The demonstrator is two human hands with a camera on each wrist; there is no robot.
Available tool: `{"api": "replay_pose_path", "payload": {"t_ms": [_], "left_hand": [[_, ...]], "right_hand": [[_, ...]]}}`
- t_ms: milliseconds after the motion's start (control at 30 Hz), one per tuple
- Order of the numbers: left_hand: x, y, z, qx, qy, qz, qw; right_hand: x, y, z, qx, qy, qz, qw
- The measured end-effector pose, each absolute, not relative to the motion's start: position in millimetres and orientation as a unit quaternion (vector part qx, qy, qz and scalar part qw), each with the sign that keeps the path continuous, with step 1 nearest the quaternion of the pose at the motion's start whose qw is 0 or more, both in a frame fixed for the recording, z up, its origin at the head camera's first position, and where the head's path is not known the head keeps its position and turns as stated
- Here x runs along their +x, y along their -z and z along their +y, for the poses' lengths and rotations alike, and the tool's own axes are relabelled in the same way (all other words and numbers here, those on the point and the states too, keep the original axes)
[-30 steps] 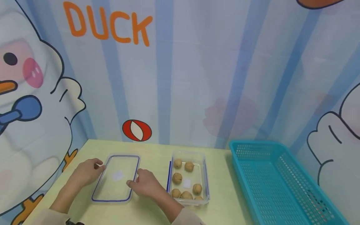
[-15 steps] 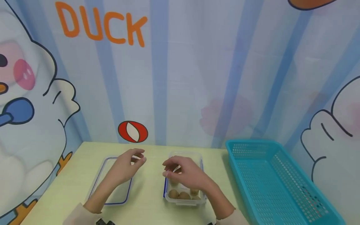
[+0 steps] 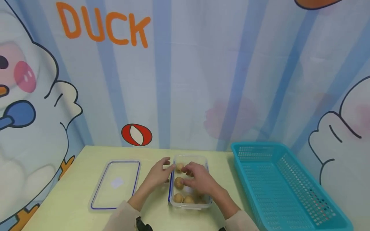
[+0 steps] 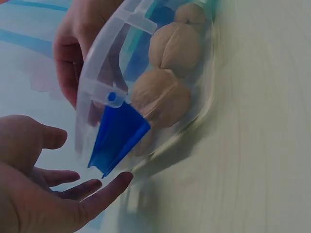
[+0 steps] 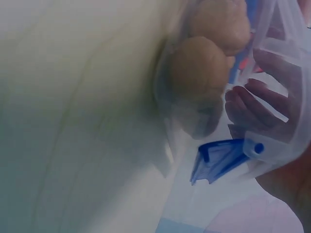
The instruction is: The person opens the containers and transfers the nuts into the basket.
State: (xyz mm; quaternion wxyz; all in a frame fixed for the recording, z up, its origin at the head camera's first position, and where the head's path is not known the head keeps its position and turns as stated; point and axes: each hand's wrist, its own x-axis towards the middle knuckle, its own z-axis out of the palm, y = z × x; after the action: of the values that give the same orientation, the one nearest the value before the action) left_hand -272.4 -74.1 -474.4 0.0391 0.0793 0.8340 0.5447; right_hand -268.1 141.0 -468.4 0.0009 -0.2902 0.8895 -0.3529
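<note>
A clear plastic food container (image 3: 190, 207) with blue clips holds several walnuts (image 3: 189, 200), some partly covered by my right hand. My left hand (image 3: 158, 173) is at the container's left side, thumb and fingers apart; in the left wrist view its fingers lie beside a hanging blue clip (image 4: 118, 141). Over the container's inside is my right hand (image 3: 200, 179), fingers bent loosely and thumb near a walnut (image 3: 178, 183). Through the clear wall in the right wrist view, the right fingers (image 5: 260, 104) show with nothing visible between them.
The container's clear lid (image 3: 127, 175), with a blue seal and a white label (image 3: 117, 183), lies flat at left. A large turquoise perforated basket (image 3: 277, 183) stands at right on the pale yellow table (image 3: 157, 221). A printed curtain (image 3: 193, 77) hangs behind.
Both hands have moved right, away from the lid. The left hand has come to the container's left side, and the right hand is now over the walnuts. The lid stays on the table.
</note>
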Motion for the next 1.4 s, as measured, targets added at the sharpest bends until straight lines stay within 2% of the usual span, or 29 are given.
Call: {"api": "replay_pose_path", "payload": {"t_ms": [100, 367, 900, 1100, 1267, 1400], "left_hand": [[-276, 480, -69, 0.085, -0.561, 0.821, 0.060], [-275, 487, -69, 0.076, -0.603, 0.791, 0.068], [-277, 487, -64, 0.046, -0.650, 0.753, 0.094], [-280, 489, -66, 0.044, -0.660, 0.743, 0.100], [-281, 490, -67, 0.047, -0.664, 0.739, 0.102], [-280, 491, -66, 0.047, -0.667, 0.736, 0.106]], "right_hand": [[-269, 472, 137, -0.303, 0.302, 0.904, -0.006], [-268, 476, 124, -0.327, 0.230, 0.917, -0.007], [-270, 479, 126, -0.335, 0.225, 0.915, -0.026], [-258, 456, 132, -0.354, 0.250, 0.901, -0.040], [-234, 423, 147, -0.350, 0.260, 0.899, -0.042], [-212, 400, 170, -0.348, 0.262, 0.897, -0.070]]}}
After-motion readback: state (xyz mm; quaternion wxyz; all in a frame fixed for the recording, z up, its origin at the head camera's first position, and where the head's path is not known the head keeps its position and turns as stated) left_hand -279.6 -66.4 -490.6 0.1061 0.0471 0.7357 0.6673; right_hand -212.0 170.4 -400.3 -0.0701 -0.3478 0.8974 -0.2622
